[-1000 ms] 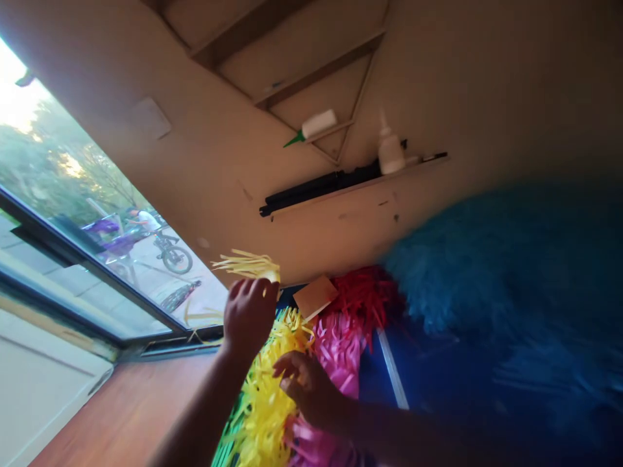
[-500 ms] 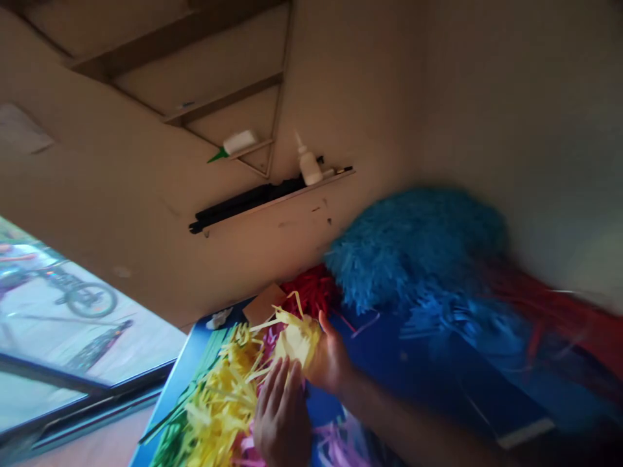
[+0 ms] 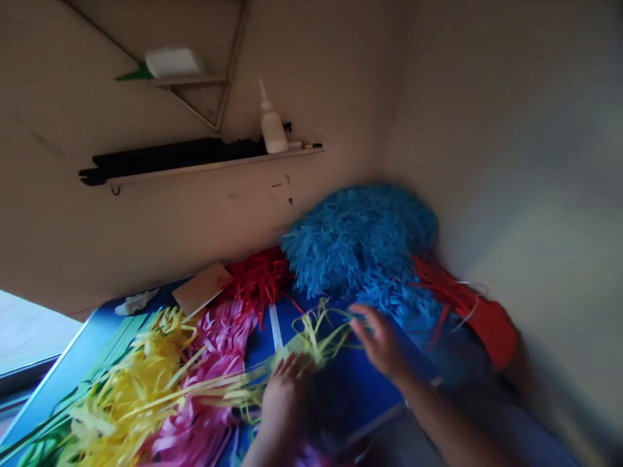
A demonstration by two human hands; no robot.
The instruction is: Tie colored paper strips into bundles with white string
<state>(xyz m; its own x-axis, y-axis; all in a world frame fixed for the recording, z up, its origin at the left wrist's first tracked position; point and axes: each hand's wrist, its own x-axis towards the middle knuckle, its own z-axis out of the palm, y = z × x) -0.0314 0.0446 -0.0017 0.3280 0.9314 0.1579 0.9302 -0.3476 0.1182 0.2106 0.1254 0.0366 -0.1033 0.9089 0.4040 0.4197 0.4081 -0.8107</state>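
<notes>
My left hand [image 3: 287, 392] has its fingers bent over a piece of yellow fringed paper [image 3: 311, 344], whose strips fan out above the blue table [image 3: 399, 363]. Long yellow strips also trail leftward from beneath this hand. At the right ends of the strips is my right hand [image 3: 379, 340], its fingers apart and slightly curled; whether a strip touches its fingertips is hard to tell. Left of my hands lie pink fringed strips [image 3: 214, 363], a yellow fringe pile [image 3: 146, 383] and green strips [image 3: 114, 344].
Against the wall sit a big blue fringed heap [image 3: 365, 233] and red fringe [image 3: 260, 272]. A brown card [image 3: 202, 288] lies near the back edge. More red material [image 3: 487, 318] rests at right. Above, a wall shelf [image 3: 204, 167] carries a white bottle [image 3: 273, 130].
My hands have come apart; the right one has moved off the yellow paper, whose strips are now spread between them. The view has turned and levelled, showing less of the window.
</notes>
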